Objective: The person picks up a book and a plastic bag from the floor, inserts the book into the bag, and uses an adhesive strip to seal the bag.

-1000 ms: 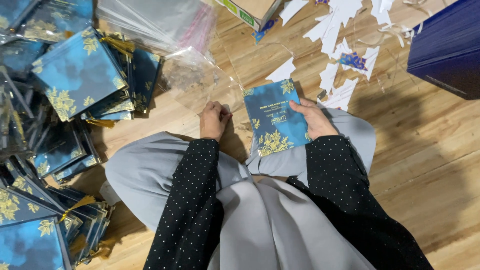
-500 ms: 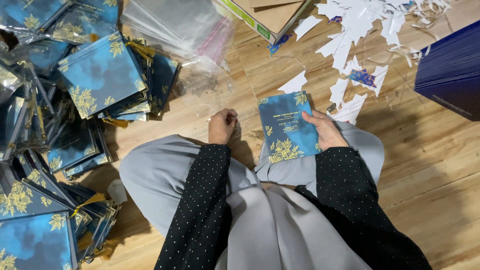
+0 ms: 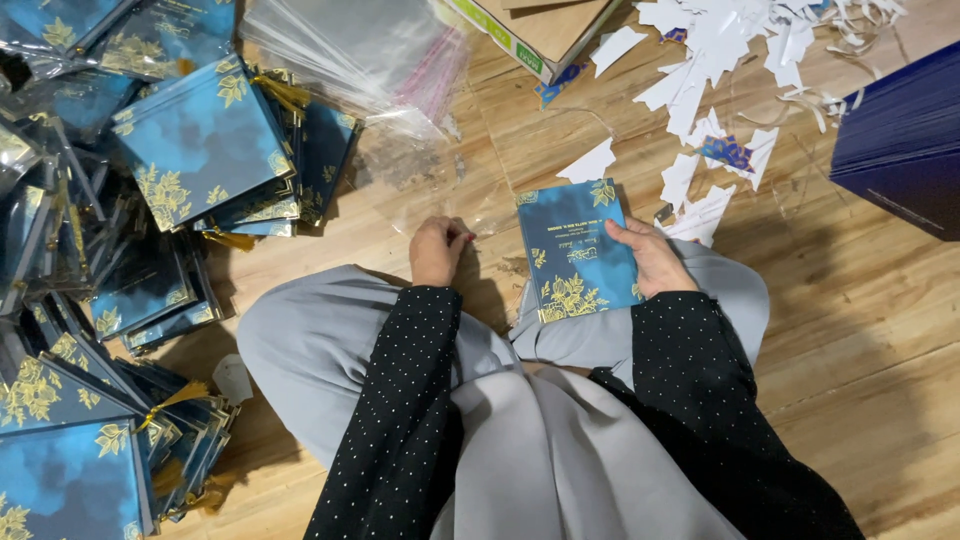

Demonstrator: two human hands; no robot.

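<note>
Dozens of blue cards with gold flowers (image 3: 200,150) lie heaped on the wooden floor (image 3: 880,350) at the person's left, many already in clear sleeves, so that side reads as the pile of wrapped ones; how many there are cannot be counted, since the heap overlaps and runs off the frame. A dark blue stack (image 3: 905,150) sits at the far right, cut off by the edge, its contents unclear. Loose clear sleeves (image 3: 350,50) lie ahead, within easy reach, beside a cardboard box (image 3: 545,30) only partly in view. White paper scraps (image 3: 700,60) are scattered to the right, out of the working space.

One blue card (image 3: 577,250) rests across the grey-clad knee, where the lap gives a flat support. The right hand (image 3: 655,262) steadies it by its right edge, fingers curled onto it. The left hand (image 3: 437,250) is closed at the corner of a nearly invisible clear sleeve (image 3: 430,175) on the floor; whether it truly pinches the film is hard to tell.
</note>
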